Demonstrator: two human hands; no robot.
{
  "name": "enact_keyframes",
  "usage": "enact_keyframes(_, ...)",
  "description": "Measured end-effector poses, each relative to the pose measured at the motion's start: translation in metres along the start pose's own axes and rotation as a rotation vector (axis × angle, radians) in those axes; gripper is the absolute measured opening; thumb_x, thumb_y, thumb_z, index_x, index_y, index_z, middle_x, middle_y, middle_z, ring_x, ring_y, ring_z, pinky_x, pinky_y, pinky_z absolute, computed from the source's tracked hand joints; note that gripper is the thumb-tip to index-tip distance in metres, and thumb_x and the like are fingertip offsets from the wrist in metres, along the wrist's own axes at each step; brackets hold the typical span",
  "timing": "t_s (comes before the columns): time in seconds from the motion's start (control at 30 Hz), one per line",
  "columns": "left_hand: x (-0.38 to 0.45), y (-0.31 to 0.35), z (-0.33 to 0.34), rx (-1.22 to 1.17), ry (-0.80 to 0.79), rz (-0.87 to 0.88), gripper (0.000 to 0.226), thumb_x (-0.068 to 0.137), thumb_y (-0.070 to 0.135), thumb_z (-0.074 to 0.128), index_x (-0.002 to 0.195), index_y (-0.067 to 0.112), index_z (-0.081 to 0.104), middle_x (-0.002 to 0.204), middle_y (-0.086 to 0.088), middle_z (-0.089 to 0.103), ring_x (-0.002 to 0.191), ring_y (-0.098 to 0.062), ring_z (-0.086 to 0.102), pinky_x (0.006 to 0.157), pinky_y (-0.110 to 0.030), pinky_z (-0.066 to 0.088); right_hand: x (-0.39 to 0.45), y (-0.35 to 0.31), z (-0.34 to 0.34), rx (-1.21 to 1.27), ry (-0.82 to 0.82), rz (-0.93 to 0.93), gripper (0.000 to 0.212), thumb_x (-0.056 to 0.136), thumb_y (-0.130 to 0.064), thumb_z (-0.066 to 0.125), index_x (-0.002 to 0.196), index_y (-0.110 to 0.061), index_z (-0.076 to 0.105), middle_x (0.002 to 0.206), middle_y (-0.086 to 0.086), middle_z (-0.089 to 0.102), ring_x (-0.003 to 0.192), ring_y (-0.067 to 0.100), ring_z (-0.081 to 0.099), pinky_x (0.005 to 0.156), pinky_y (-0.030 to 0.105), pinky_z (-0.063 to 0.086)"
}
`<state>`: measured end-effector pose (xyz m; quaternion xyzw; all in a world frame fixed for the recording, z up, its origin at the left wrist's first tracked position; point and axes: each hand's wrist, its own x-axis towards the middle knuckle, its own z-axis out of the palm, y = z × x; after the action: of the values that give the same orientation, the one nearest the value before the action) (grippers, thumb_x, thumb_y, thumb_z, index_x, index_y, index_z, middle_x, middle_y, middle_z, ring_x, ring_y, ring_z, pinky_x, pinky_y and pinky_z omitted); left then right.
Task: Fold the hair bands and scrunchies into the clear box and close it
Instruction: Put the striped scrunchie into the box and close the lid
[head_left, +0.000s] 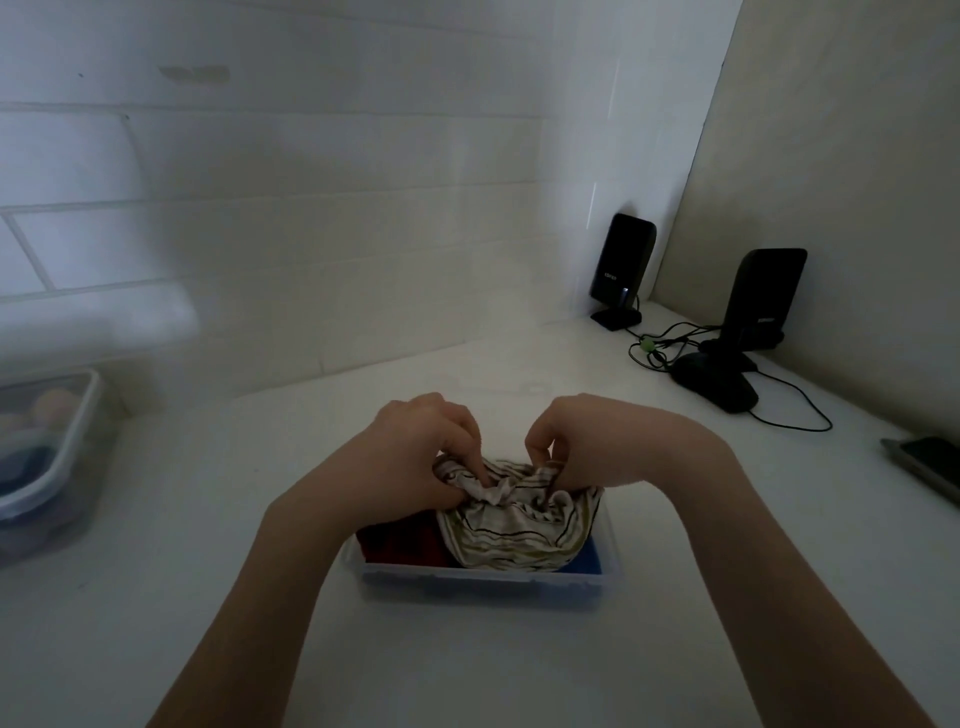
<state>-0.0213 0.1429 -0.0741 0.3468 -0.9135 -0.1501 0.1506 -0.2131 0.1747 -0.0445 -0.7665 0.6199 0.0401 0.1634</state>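
we have both hands pinched on the cream, dark-striped fabric hair band (511, 512), our left hand (418, 457) at its 10 o'clock edge and our right hand (582, 441) at 1 o'clock, gathering it so it packs down small. it sits in the clear plastic box (483, 579) on the white tabletop (208, 597), over a dark red piece (400, 540) at 9 o'clock and a blue one (592, 556) at 4 o'clock. no lid is on the box yet.
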Motion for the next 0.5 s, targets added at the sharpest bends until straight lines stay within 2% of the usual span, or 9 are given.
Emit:
enact_keyframes(0.13,-0.003,0.003,0.001,0.219,0.041,0.020,0.021,0.076,0.032,0.070,0.096,0.038,0.071,0.104,0.019,0.046,0.088,0.000,0.030,0.082,-0.026,0.020,-0.001,-0.004,0.011,-0.053,0.062,0.015,0.040,0.078,0.000,0.055,0.051,-0.026,0.039,0.057,-0.008,0.041,0.052,0.006,0.039,0.048,0.017,0.033)
enact_keyframes(0.2,-0.008,0.005,0.004,0.323,0.044,0.032,0.024,0.080,0.035,0.065,0.104,0.040,0.068,0.105,0.019,0.046,0.093,-0.002,0.032,0.084,-0.025,0.014,-0.005,-0.006,0.018,-0.081,0.092,0.001,0.039,0.078,0.001,0.051,0.052,-0.024,0.036,0.058,-0.006,0.038,0.054,0.009,0.036,0.048,0.018,0.029)
enact_keyframes(0.3,-0.016,0.007,0.008,0.341,-0.035,-0.004,0.029,0.085,0.032,0.061,0.112,0.040,0.063,0.107,0.017,0.053,0.105,-0.005,0.041,0.084,-0.025,0.013,-0.013,-0.003,0.028,-0.092,0.139,-0.040,0.033,0.083,-0.004,0.051,0.058,-0.021,0.036,0.061,-0.006,0.037,0.063,0.015,0.039,0.049,0.021,0.027)
enact_keyframes(0.37,-0.017,0.006,0.009,0.337,-0.060,-0.017,0.029,0.088,0.032,0.057,0.115,0.040,0.062,0.112,0.017,0.057,0.108,-0.006,0.045,0.083,-0.024,0.016,-0.020,-0.003,0.032,-0.124,0.169,-0.078,0.018,0.088,-0.012,0.052,0.072,-0.018,0.045,0.065,-0.005,0.040,0.068,0.015,0.041,0.051,0.024,0.028)
enact_keyframes(0.43,-0.018,0.006,0.012,0.344,-0.029,-0.013,0.028,0.090,0.034,0.054,0.116,0.038,0.061,0.114,0.015,0.060,0.109,-0.008,0.047,0.080,-0.024,0.020,-0.027,-0.003,0.034,-0.143,0.187,-0.089,0.001,0.091,-0.020,0.052,0.091,-0.019,0.053,0.077,-0.002,0.050,0.077,0.016,0.046,0.058,0.029,0.034)
enact_keyframes(0.5,-0.023,0.007,0.017,0.363,0.035,0.001,0.025,0.089,0.033,0.054,0.113,0.035,0.064,0.109,0.011,0.062,0.105,-0.014,0.050,0.077,-0.026,0.023,-0.031,-0.001,0.038,-0.154,0.215,-0.091,0.012,0.091,-0.025,0.053,0.103,-0.021,0.055,0.094,-0.001,0.058,0.086,0.016,0.050,0.067,0.029,0.039)
